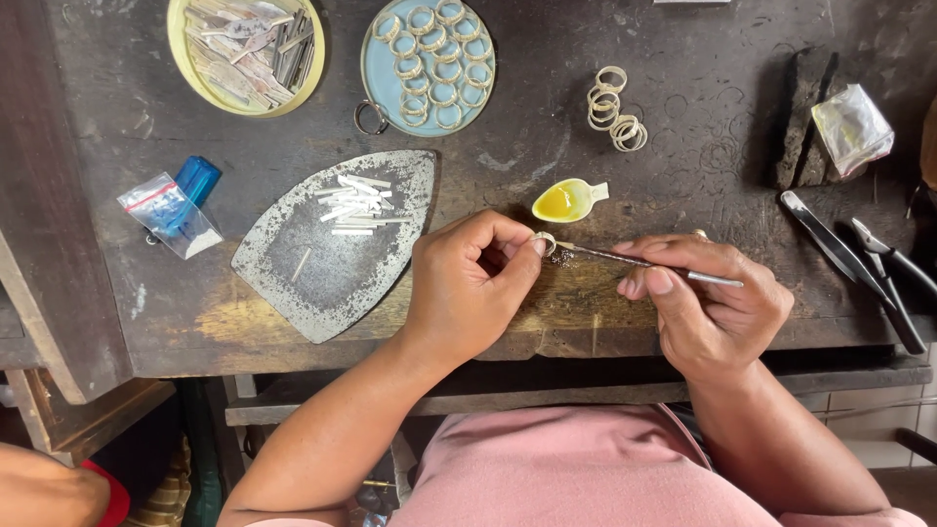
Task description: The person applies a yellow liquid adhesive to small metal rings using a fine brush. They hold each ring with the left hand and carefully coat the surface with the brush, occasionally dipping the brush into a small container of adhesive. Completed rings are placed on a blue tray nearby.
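Scarred dark wood forms the bench (683, 117), crowded with small work. On it lie an iron plate (293, 254) of white strips, a blue dish (376, 73) of rings, a yellow tin (185, 59) of scraps, pliers (883, 268) and a yellow spoon (569, 200) of liquid. The left hand (468, 288) pinches a ring (544, 241) at the bench edge; the right hand (708, 303) grips a thin tool (644, 263), tip at the ring. A loose pinch could drop the ring off the edge. A nudge of the spoon would probably spill it.
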